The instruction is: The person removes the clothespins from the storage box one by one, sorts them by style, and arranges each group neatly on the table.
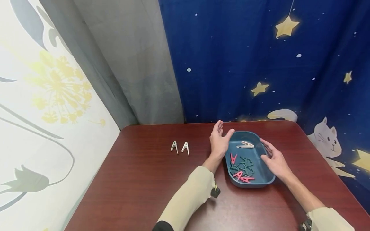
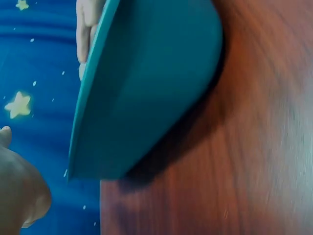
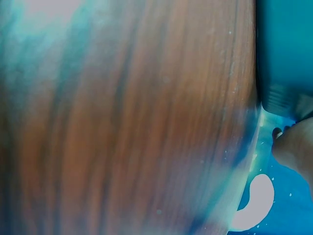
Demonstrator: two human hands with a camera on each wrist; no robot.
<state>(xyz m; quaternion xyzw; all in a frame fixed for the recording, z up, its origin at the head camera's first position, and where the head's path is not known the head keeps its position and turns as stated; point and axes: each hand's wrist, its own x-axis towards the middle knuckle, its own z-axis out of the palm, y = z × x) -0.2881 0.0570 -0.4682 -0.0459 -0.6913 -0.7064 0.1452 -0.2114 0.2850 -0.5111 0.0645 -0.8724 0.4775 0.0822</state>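
Note:
A blue-teal plastic bin [image 1: 263, 179] stands between the two hands. Inside lie a white clothespin [image 1: 245, 145], three pink clothespins [image 1: 238, 175] and several dark green looped outline shapes [image 1: 247, 162]. My left hand [image 1: 219, 141] is at the bin's left rim, fingers extended upward and thumb spread toward the rim. At the right rim, my right hand [image 1: 276, 162] has its fingers stretched along the edge and its thumb over the inside. Neither hand holds a clothespin. In the left wrist view the bin wall [image 2: 146, 88] fills the middle, with the left hand [image 2: 22, 188] at lower left.
Two white clothespins [image 1: 185, 148] stand apart on the dark red-brown table [image 1: 144, 179], left of the left hand. A blue starry curtain [image 1: 231, 64] and a grey curtain [image 1: 130, 64] hang behind the table. A patterned white wall [image 1: 43, 128] rises on the left.

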